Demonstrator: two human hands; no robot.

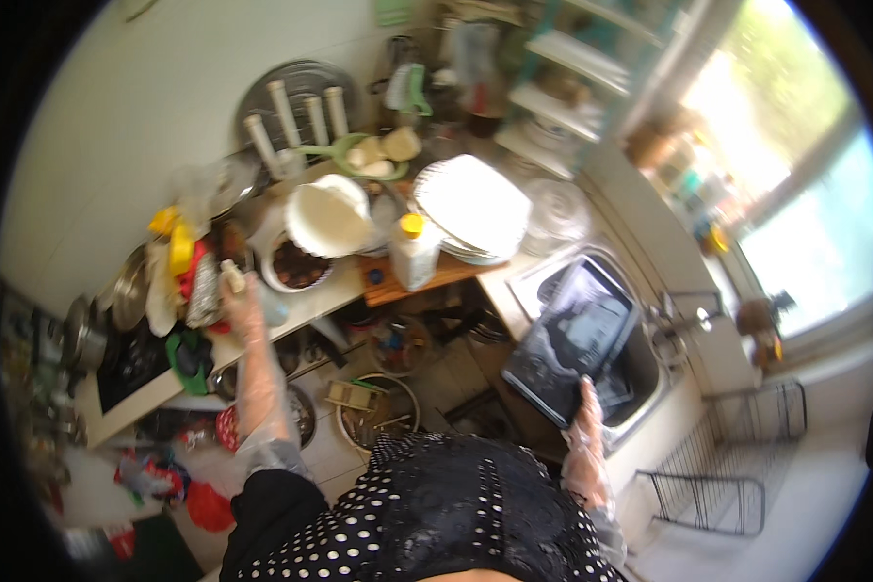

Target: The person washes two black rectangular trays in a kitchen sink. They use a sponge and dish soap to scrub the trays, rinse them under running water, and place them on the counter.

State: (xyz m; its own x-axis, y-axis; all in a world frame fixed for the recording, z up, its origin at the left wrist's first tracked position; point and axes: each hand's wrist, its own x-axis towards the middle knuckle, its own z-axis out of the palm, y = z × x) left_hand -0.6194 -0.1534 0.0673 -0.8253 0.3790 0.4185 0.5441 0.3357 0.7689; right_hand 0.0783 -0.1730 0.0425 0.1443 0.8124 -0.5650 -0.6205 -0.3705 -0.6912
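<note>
Clear plastic gloves cover both hands. My left hand [241, 302] reaches over the counter at the left, at the top of a pale bottle [270, 304], beside a cluster of yellow, red and silver items; blur hides whether the fingers grip it. At the right, my right hand [588, 407] holds the near edge of a dark, wet rectangular tray [553, 349], which lies tilted across the steel sink [655, 393]. Between the hands, a white bottle with a yellow cap [415, 260] stands on a wooden board [385, 291], in front of stacked white plates [473, 204].
A white bowl [327, 218] sits near a pot with dark contents [298, 265]. The faucet [687, 313] is right of the sink, and a black wire rack [727, 458] is at lower right. Below the counter edge are a round bin [378, 415] and bags.
</note>
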